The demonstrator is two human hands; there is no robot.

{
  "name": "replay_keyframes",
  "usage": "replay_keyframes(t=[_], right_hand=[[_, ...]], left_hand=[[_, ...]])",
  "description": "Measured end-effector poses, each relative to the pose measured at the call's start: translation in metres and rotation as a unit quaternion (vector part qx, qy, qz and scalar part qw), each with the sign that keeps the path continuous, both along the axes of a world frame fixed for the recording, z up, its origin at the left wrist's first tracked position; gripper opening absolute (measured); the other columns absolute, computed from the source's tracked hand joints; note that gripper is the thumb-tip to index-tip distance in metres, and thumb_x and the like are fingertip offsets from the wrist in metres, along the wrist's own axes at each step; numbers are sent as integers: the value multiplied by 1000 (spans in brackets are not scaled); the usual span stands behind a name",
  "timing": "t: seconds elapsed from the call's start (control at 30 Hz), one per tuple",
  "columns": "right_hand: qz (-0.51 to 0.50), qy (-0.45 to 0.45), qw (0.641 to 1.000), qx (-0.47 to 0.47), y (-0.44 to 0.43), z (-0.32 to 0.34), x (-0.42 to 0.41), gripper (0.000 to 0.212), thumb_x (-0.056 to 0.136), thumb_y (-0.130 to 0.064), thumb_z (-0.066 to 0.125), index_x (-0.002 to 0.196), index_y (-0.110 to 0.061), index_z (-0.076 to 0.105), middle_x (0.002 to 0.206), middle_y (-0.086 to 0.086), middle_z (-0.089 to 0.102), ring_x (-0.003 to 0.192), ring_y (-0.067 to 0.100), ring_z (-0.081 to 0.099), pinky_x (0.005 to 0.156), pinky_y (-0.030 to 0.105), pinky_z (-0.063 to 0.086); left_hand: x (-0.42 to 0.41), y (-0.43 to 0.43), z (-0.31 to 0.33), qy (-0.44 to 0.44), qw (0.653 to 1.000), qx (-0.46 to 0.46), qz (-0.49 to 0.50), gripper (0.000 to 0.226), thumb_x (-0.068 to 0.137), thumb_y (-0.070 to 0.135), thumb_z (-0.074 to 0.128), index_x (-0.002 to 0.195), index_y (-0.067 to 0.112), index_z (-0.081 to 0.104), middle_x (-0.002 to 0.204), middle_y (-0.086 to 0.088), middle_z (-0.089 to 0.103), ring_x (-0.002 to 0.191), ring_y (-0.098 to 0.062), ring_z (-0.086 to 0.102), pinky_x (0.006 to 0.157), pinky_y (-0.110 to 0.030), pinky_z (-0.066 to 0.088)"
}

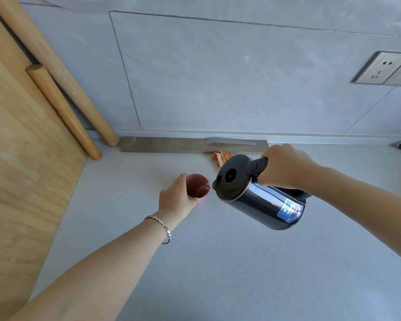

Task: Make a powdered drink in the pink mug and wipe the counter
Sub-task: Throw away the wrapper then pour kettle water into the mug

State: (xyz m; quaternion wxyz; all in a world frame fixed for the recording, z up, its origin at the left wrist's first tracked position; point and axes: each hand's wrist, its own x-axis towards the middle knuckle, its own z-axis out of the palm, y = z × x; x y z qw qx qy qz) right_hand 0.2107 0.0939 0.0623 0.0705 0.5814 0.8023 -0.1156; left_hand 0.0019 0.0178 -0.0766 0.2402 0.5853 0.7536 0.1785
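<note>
The pink mug [198, 186] stands upright on the pale counter [218, 262], near its middle. My left hand [177, 198] wraps around the mug's left side. My right hand [285, 165] grips the black handle of a dark steel kettle [259, 198], which is tilted to the left. A thin stream of water runs from the kettle's spout into the mug. An orange cloth [220, 157] lies crumpled on the counter behind the kettle, partly hidden by it.
A large wooden board [21, 170] and two wooden rolling pins [63, 107] lean at the left. A grey strip [171, 144] with a white knife [229, 142] lies along the tiled wall. A wall socket [384, 68] sits at the upper right.
</note>
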Motion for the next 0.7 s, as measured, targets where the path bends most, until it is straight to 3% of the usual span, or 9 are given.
replay_keyframes(t=[0.4, 0.7], right_hand=[[-4, -13, 1000, -9, 2, 3, 2, 13, 58, -20, 63, 55, -18, 50, 52, 0, 50, 47, 16, 46, 45, 19, 35], [-3, -15, 1000, -7, 0, 5, 2, 17, 58, -21, 63, 52, -18, 46, 51, 0, 48, 45, 16, 42, 43, 19, 31]], left_hand=[[0, 1, 1, -5, 1000, -9, 4, 56, 79, 32, 66, 125, 15, 40, 126, -4, 57, 110, -26, 58, 90, -45, 49], [0, 1, 2, -17, 1000, -7, 6, 57, 78, 32, 68, 125, 15, 41, 126, -3, 57, 111, -25, 57, 91, -47, 49]])
